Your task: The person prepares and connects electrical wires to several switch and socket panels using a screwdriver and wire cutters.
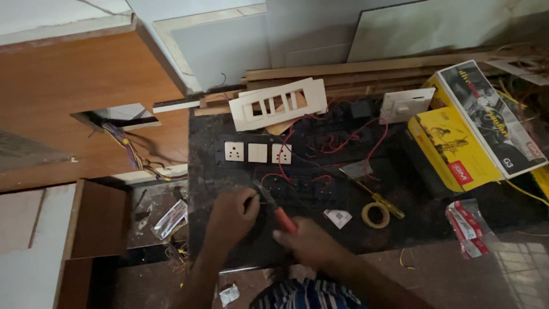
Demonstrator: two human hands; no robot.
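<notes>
Setting, seen from above. A dark stone surface (229,240) occupies the centre. Left of the surface stands a brown wooden panel (68,91) with a rectangular cut-out (117,116) from which coloured wires hang. Beyond the surface, pale sheets (434,26) lean against the wall above stacked timber strips (366,66). Lighting is dim and even.

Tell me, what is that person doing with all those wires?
A person is bent over a dark worktop strewn with red wires. Their right hand holds a red-handled tool, its tip meeting something small and hard to make out in the left hand. Just beyond lies a black switch plate with white sockets. A yellow-handled screwdriver, a tape roll and yellow boxes sit to the right.
</notes>
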